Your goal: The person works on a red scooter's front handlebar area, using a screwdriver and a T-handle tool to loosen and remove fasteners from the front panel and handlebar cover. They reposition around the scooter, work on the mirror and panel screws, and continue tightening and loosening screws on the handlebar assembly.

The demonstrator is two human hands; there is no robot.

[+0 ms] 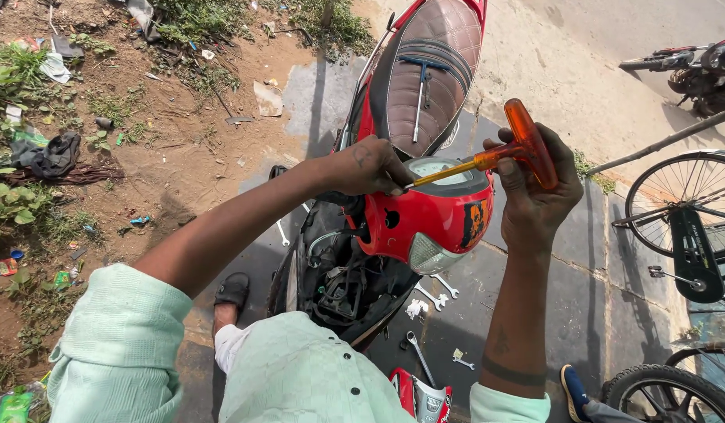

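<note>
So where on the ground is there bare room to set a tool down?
Bare paving lies right of the red headlight cowl, toward the bicycle wheel. Crowded: below the cowl, where spanners lie scattered. The seat already carries a T-handle wrench.

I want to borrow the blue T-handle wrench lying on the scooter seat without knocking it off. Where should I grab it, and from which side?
Take the blue T-handle wrench by its long bare shaft, coming down from above. It lies flat along the brown seat, crossbar toward the far end, so the shaft is open on both sides; the crossbar is short and sits against the seat strap.
</note>
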